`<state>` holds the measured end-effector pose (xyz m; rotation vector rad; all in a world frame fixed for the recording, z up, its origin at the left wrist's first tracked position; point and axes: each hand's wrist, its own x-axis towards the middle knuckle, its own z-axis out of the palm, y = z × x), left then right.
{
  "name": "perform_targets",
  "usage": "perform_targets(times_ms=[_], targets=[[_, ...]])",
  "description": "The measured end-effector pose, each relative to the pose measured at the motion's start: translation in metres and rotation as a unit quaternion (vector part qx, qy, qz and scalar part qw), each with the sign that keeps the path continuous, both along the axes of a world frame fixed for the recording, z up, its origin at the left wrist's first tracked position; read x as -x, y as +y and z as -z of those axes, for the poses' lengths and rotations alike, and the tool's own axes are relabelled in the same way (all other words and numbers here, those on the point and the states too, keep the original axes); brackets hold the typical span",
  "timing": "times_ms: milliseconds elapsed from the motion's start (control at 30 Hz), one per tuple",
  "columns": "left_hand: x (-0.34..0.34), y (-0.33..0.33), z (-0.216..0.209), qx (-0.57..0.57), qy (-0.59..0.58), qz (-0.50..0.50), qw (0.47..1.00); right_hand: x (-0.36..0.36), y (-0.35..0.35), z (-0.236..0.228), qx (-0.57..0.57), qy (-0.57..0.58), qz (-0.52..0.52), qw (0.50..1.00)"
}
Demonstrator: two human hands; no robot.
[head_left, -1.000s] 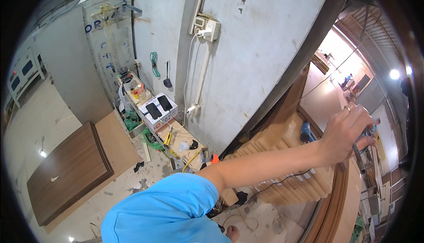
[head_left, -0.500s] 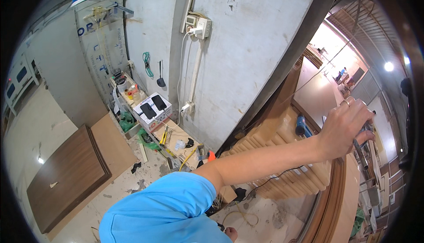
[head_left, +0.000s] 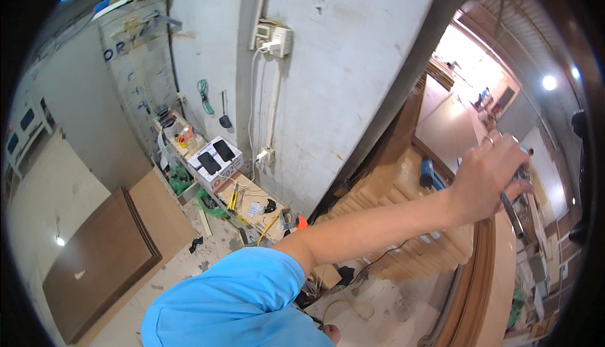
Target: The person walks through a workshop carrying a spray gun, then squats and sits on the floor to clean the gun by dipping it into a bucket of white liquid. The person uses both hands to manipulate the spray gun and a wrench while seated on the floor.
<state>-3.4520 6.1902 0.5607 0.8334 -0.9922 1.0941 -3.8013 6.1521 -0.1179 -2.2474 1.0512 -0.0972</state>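
Note:
My left arm, in a light blue sleeve, stretches across to the right. My left hand (head_left: 488, 177), a ring on one finger, is closed around a tool with a dark rod-like end (head_left: 513, 216) that points downward. Most of the tool is hidden by the fingers, so its kind cannot be made out. Beneath it runs the edge of a brown moulded wooden panel (head_left: 474, 277). Only a small part of my right hand (head_left: 331, 332) shows at the lower edge, fingers curled beside something dark. What it holds is hidden.
Left of the hand lies a blue cylindrical tool (head_left: 427, 173) on stacked wooden pieces (head_left: 403, 221). By the wall, a low bench (head_left: 242, 186) carries a white box (head_left: 217, 164) with two phones, cords and hand tools. A brown panel (head_left: 94, 265) lies at left. Cords trail on the floor.
The view has shifted slightly, so the wall and bench sit a little further left. My left hand has moved slightly left in the picture, still gripping the rod-ended tool.

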Motion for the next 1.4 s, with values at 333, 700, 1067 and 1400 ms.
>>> perform_targets(times_ms=[333, 700, 1067, 1400], targets=[[0.005, -0.008, 0.175, -0.295, 0.460, 0.697, 0.464, -0.010, 0.031, -0.057, -0.078, -0.079, 0.188, 0.976], [0.146, -0.072, 0.349, -0.210, 0.662, 0.697, -0.180, -0.011, 0.022, -0.277, -0.169, -0.511, 0.407, 0.738], [0.237, -0.297, 0.411, -0.160, 0.702, 0.677, -0.151, 0.065, -0.242, -0.301, 0.075, -0.460, 0.231, 0.854], [0.373, -0.527, 0.427, -0.484, 0.617, 0.619, -0.043, 0.209, -0.460, -0.320, -0.023, -0.263, 0.326, 0.908]])
